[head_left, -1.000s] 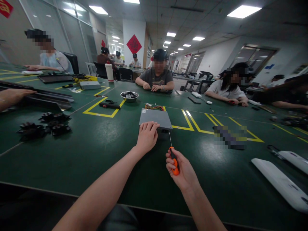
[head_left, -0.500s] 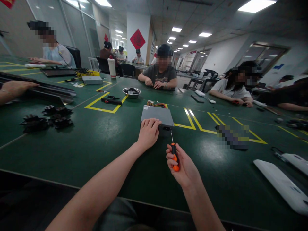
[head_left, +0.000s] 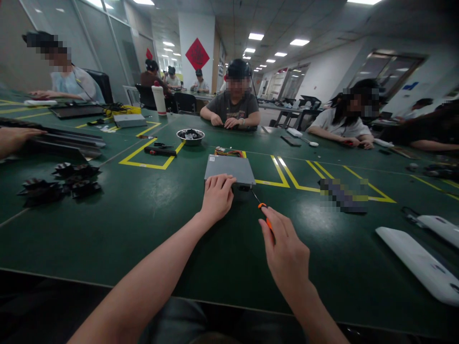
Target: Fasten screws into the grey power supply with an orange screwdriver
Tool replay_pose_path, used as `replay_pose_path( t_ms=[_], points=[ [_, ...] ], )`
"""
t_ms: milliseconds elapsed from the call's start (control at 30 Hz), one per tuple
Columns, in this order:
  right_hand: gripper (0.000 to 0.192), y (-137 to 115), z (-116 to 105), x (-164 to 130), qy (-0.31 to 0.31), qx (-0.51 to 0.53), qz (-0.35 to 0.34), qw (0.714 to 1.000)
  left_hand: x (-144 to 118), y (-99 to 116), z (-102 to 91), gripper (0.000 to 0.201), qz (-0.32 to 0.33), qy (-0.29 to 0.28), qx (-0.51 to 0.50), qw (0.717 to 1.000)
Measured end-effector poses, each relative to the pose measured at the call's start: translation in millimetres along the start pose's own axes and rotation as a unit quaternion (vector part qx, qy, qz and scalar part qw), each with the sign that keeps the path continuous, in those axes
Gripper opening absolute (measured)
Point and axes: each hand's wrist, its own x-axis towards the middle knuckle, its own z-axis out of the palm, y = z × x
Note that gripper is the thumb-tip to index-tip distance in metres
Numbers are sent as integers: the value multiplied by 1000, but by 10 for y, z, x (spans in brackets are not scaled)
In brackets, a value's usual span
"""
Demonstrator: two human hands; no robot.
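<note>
A grey metal computer power supply (head_left: 229,166) lies on the green table in front of me. Its bundle of coloured wires (head_left: 229,152) sticks out at the far side, and a dark socket shows on the near face. My left hand (head_left: 217,198) holds the box at its near edge, fingers bent over the top. In my right hand (head_left: 287,243) is an orange and black screwdriver (head_left: 263,206), its handle mostly covered by the fingers. The slanted shaft reaches the near right corner of the box; whether the tip sits in a screw is too small to tell.
Black finned parts (head_left: 60,184) lie at the left, near another person's hand (head_left: 17,138) on long metal pieces. A metal bowl (head_left: 190,137) of small parts and a black tool (head_left: 160,151) stand beyond. White devices (head_left: 412,260) lie at the right. Co-workers sit around the table.
My right hand has moved right and turned palm-down over the handle, so the screwdriver now slants more. My left hand stays on the power supply. The whole view has shifted slightly.
</note>
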Motion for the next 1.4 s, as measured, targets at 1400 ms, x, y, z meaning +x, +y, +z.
replay_pose_path(
  t_ms=[1400],
  points=[
    [28,684,-124,358,-71,-167,-563,806,182,127,383,39,106,24,41,993]
  ],
)
